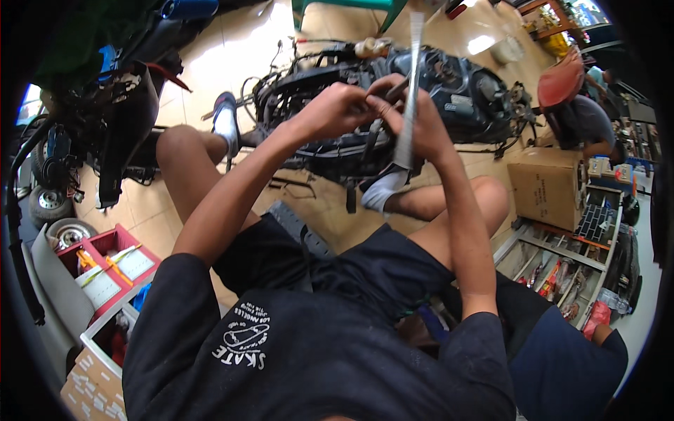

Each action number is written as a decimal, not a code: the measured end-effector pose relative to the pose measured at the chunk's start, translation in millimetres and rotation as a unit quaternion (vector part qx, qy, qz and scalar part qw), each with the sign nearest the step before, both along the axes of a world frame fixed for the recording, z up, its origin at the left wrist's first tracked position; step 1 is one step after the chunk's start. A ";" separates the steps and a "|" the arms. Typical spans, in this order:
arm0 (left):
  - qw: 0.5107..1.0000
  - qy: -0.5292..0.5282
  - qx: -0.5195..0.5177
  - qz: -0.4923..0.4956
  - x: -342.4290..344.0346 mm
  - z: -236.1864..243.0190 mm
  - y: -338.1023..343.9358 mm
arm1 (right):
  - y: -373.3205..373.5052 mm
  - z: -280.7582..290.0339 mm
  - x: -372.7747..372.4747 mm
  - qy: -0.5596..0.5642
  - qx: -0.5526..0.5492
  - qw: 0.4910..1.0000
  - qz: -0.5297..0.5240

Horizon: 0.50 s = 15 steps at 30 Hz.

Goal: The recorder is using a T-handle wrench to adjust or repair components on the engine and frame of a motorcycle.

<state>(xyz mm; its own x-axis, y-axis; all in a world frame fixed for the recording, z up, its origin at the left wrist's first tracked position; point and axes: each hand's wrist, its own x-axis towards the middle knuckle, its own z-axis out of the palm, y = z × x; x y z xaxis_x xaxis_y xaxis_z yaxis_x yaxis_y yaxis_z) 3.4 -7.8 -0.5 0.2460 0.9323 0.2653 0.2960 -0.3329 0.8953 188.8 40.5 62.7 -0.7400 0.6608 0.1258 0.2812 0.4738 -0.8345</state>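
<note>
Over the stripped motorbike frame and engine (449, 91), my two hands meet, fingertips close together. My left hand (337, 111) is closed, its fingers bent round something small and dark that I cannot make out. Beside it my right hand (400, 109) is also closed, with a dark, slim piece showing at its fingers. A long pale, ribbed strip (415, 56) runs up and down across my right hand; whether the hand grips it cannot be told. Dark cables and tubes (344, 151) of the bike lie just below my hands. My fingers hide the pieces between them.
A cardboard box (546, 186) and a parts rack (554, 259) stand right. Left are a red compartment box (130, 263), wheels (53, 200) and dark bike parts (130, 105). A green stool (347, 5) stands at the far side. Another person (569, 358) sits close at lower right; someone else (590, 123) is farther off.
</note>
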 end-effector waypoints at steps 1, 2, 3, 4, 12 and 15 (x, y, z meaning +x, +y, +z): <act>1.000 -0.015 0.017 0.012 -3.5 -10.9 1.4 | -4.0 -0.5 -3.9 0.024 -0.025 0.999 -0.001; 0.998 -0.017 0.055 0.008 -6.0 -21.8 0.4 | -7.8 -1.2 -7.0 0.048 -0.049 0.998 -0.003; 0.999 -0.015 0.042 0.016 -4.0 -20.5 -0.8 | -5.2 -1.3 -3.9 0.050 -0.063 0.997 0.007; 0.999 -0.012 0.029 0.024 -2.7 -17.1 -1.0 | -4.0 0.9 -0.8 0.038 -0.066 0.997 0.007; 0.999 0.027 -0.042 0.021 2.2 -6.7 0.5 | 2.5 -6.1 3.9 0.041 0.062 0.996 -0.058; 0.998 0.009 -0.050 0.030 -0.4 -2.9 -0.3 | 0.1 0.9 -5.9 -0.037 0.104 0.989 -0.098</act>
